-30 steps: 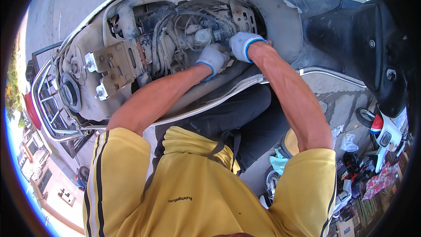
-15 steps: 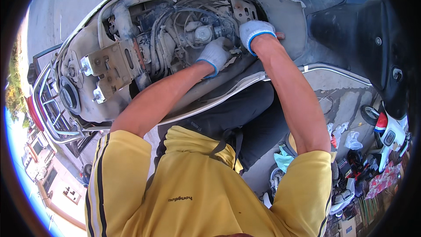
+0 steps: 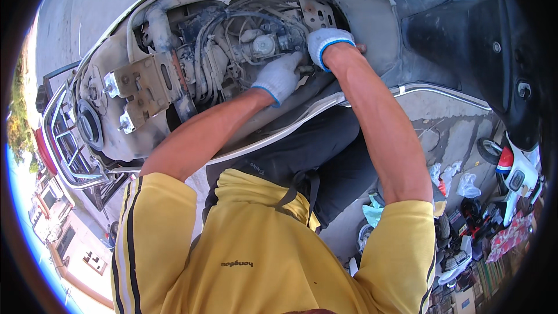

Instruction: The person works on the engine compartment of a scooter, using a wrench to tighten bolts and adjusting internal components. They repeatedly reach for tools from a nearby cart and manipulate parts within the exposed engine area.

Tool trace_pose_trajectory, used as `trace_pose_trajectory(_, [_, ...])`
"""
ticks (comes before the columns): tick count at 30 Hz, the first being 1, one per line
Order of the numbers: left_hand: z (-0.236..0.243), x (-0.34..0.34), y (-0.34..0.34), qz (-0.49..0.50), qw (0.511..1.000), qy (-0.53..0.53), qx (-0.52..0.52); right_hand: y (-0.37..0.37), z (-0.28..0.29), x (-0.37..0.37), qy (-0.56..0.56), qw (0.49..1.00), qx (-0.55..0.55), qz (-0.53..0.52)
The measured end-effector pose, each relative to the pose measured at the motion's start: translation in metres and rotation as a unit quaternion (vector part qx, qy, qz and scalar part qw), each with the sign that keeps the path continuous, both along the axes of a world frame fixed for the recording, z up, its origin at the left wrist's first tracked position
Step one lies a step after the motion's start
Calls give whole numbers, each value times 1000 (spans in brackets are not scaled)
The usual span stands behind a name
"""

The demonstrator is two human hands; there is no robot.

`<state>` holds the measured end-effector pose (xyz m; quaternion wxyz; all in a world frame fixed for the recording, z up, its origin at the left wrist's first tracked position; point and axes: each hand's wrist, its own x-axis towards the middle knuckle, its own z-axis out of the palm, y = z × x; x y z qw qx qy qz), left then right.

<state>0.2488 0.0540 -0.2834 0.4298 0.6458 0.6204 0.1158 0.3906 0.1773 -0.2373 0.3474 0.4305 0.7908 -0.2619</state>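
Note:
A motor scooter's open body, dusty grey, lies before me with the carburetor (image 3: 264, 45) and a tangle of hoses (image 3: 210, 40) exposed. Both my hands wear white knit gloves with blue cuffs. My left hand (image 3: 278, 77) reaches in just below the carburetor, its fingers drawn together against the parts there; what they grip is hidden. My right hand (image 3: 329, 45) is closed at the right end of the engine opening, below a perforated metal bracket (image 3: 317, 15). From its right side pokes the reddish end of a tool handle (image 3: 361, 48); the tool's working end is hidden.
A rusty bracket with bolts (image 3: 142, 90) stands up at the left of the opening, near a round cap (image 3: 90, 125). The black seat (image 3: 494, 52) is tipped up at the right. Parked scooters (image 3: 517, 180) and plastic bags (image 3: 468, 186) lie at the lower right.
The view has shifted slightly. My left hand's fingers have pulled back a little from the right hand and point more upward. The right hand stays closed at the same place, less of the handle showing.

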Motion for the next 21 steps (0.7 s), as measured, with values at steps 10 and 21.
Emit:
trace_pose_trajectory(10, [-20,-3,0,-12,997,-27,-65,-4,-2,-1,16,999,-36,33])
trace_pose_trajectory(21, [-63,-4,-5,74,985,-101,-115,-10,-7,-9,22,995,-75,66])
